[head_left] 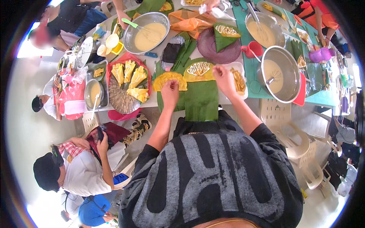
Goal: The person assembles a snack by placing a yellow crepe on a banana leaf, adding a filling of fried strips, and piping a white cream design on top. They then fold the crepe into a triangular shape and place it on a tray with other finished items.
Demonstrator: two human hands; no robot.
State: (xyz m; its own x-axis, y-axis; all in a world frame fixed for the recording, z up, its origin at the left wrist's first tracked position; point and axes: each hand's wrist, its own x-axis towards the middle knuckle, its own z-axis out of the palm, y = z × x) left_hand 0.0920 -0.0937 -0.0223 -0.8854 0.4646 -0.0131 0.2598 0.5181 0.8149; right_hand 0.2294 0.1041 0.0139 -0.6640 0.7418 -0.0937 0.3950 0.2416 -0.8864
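My left hand is over the lower edge of a folded yellow crepe, its fingers pinched together; whether they grip its edge I cannot make out. My right hand hovers at the right side of a second yellow crepe, with thumb and fingertips drawn together. That crepe carries a brown filling with white sauce zigzagged over it. Both crepes lie on green banana leaves at the table's near edge. Beside my right hand stands a white tray with brown strips of food.
To the left, a round tray holds several wrapped yellow rolls. Steel bowls of pale batter with whisks stand at far left and right. A red cup is near the right bowl. People stand around; one sits at left.
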